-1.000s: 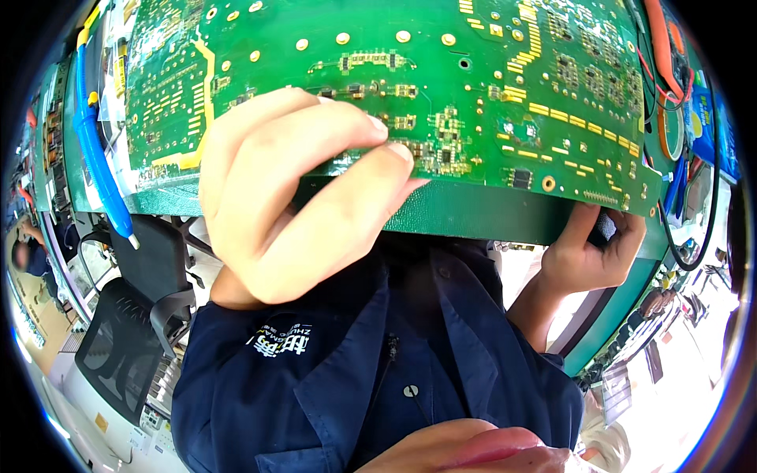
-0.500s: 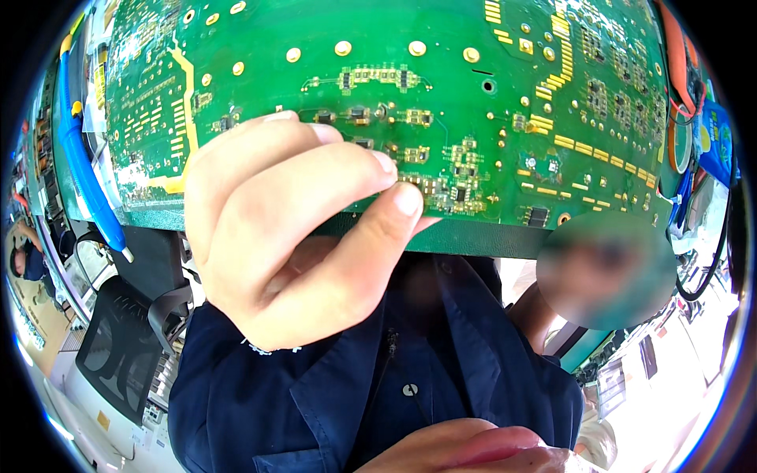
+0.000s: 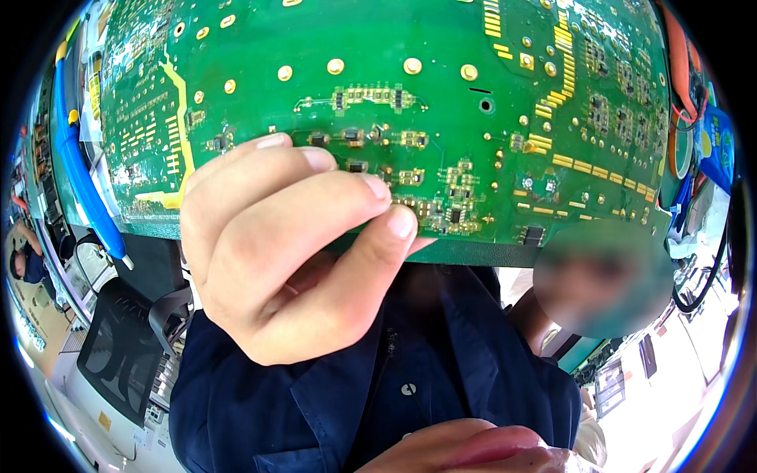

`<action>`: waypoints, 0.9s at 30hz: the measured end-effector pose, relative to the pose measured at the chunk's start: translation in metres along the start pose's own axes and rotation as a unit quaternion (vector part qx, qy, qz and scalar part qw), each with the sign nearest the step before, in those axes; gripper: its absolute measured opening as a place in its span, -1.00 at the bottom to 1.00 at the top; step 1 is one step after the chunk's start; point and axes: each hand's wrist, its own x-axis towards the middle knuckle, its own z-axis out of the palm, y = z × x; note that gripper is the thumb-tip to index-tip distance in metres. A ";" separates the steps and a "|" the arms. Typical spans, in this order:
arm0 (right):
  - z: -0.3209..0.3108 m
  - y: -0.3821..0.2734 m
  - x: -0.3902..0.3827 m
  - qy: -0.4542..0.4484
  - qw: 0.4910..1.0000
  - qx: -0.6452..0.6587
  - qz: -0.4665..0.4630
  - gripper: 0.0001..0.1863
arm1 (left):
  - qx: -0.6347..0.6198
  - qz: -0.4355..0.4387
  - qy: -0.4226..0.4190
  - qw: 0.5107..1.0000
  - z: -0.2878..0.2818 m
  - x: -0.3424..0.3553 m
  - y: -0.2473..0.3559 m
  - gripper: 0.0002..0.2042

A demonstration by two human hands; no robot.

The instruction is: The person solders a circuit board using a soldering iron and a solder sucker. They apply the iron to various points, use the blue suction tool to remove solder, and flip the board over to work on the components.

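A large green circuit board [image 3: 441, 47] with gold pads and small dark components fills the upper part of the head view. My left hand [image 3: 292, 244] is in front of its near edge, fingers curled, with the thumb tip close to the index fingertip in a pinch. Anything held there is too small or hidden to make out. The fingertips are close to a group of small chips [image 3: 453, 213] on the board. At the near right corner of the board, my right hand [image 3: 572, 284] is smeared by a blurred patch, so its fingers and anything in them cannot be read.
A blue-handled tool [image 3: 83, 173] lies along the left side of the board. Red-orange handles [image 3: 682, 59] and a blue packet [image 3: 716, 146] are at the right edge. A black mesh chair [image 3: 118, 347] stands at lower left; a person [image 3: 31, 256] is at far left.
The board and my left hand both sit slightly lower in the picture, nearer my body. The left hand keeps its pinched shape, and the blurred right hand has also shifted a little downward.
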 end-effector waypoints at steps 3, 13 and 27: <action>0.009 -0.005 0.000 0.036 0.999 0.010 0.007 -0.68 | 0.007 0.002 0.008 1.000 0.002 -0.002 0.003 -0.58; -0.005 0.002 0.001 -0.011 0.992 -0.121 -0.039 -0.70 | 0.014 -0.036 0.091 0.995 0.008 0.007 0.010 -0.67; -0.033 -0.094 0.026 -0.026 0.987 0.075 -0.138 -0.63 | -0.020 -0.017 0.146 0.989 0.004 0.010 0.012 -0.79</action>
